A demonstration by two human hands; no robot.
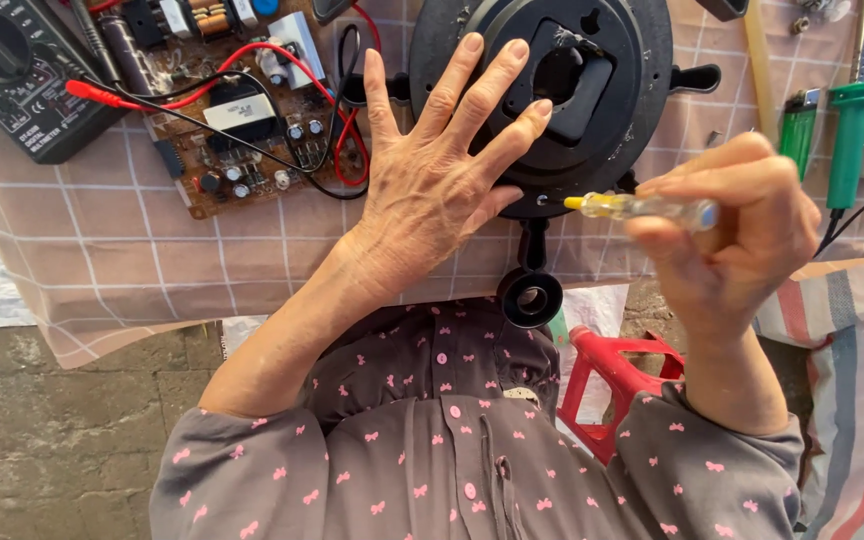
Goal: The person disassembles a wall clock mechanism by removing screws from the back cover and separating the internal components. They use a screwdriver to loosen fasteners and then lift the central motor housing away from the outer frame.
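The left hand [432, 175] lies flat with fingers spread open on the round black housing [592, 100], which rests on the checked cloth [102, 260] at the table edge. The right hand [732, 235] has its fingers closed around a clear-handled screwdriver [642, 207], the tip touching the housing's lower rim. It seems a screw is being worked; the next turn needs the tip seated straight and the housing kept steady.

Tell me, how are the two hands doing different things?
The left hand lies flat with fingers spread on the round black part; the right hand is curled shut around a clear-handled screwdriver. The left hand holds nothing; the right hand grips a tool. Both are bare.
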